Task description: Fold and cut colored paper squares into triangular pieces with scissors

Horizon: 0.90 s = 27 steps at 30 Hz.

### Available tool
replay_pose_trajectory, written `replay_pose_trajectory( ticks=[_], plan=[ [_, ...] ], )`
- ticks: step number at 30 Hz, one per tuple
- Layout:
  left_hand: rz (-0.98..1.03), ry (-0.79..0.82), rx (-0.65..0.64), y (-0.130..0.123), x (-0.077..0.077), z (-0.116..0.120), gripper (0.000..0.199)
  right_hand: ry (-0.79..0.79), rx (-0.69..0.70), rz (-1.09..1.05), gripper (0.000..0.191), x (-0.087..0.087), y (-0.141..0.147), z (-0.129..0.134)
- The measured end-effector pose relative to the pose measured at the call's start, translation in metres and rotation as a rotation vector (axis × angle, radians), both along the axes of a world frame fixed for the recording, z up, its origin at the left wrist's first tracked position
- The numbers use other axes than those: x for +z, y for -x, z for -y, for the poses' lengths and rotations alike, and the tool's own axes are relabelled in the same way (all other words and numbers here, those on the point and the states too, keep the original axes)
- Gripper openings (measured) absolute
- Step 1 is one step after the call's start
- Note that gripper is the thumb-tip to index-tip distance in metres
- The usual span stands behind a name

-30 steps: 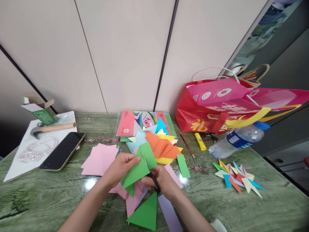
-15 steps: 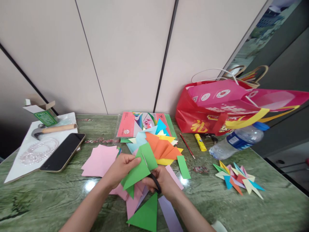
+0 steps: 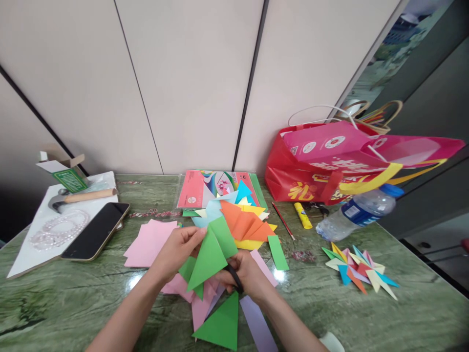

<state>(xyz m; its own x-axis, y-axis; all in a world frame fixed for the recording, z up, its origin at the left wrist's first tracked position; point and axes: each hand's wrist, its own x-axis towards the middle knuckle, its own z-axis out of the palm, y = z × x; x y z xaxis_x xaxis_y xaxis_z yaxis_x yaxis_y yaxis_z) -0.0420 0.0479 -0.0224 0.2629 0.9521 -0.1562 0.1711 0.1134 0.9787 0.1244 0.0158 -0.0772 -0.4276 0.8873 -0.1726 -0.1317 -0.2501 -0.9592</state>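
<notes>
A folded green paper (image 3: 210,259) is pinched at its upper left edge by my left hand (image 3: 185,244). My right hand (image 3: 240,274) is closed round the black handles of a pair of scissors (image 3: 234,276), whose blades are hidden behind the green paper. Beneath both hands lie pink paper pieces (image 3: 201,313), and a green paper triangle (image 3: 220,322) rests nearer to me. A purple strip (image 3: 256,322) lies by my right wrist. Just beyond the hands is a heap with folded orange paper (image 3: 247,222).
Pink sheets (image 3: 150,242) lie left, beside a phone (image 3: 97,230) and a hammer (image 3: 82,196). To the right are a red pencil (image 3: 283,220), a yellow glue stick (image 3: 303,215), a water bottle (image 3: 359,212), a red bag (image 3: 293,166) and a multicoloured paper star (image 3: 361,269).
The green paper has shifted and turned slightly in my left hand, which has moved a little left. The scissor blade that showed over the paper is now out of sight.
</notes>
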Motion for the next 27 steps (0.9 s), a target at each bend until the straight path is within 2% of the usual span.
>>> replay_pose_trajectory(
  ticks=[4, 8, 11, 19, 27],
  plan=[
    [-0.032, -0.018, 0.015, -0.002, -0.001, 0.001, 0.038, -0.001, 0.019, -0.035, 0.032, 0.003, 0.000, 0.001],
    [-0.056, -0.042, 0.014, -0.002, -0.001, 0.003, 0.036, -0.006, 0.059, -0.151, 0.047, 0.009, -0.001, 0.001],
    [-0.073, -0.058, 0.017, -0.001, 0.001, 0.002, 0.037, 0.021, 0.098, -0.159, 0.057, 0.014, -0.004, 0.001],
    [-0.108, -0.086, 0.003, 0.002, 0.004, 0.002, 0.037, 0.020, 0.093, -0.136, 0.043, 0.017, -0.002, 0.003],
    [-0.108, -0.080, -0.057, -0.002, 0.001, 0.005, 0.037, -0.046, -0.025, -0.075, 0.036, 0.021, 0.002, 0.005]
  ],
)
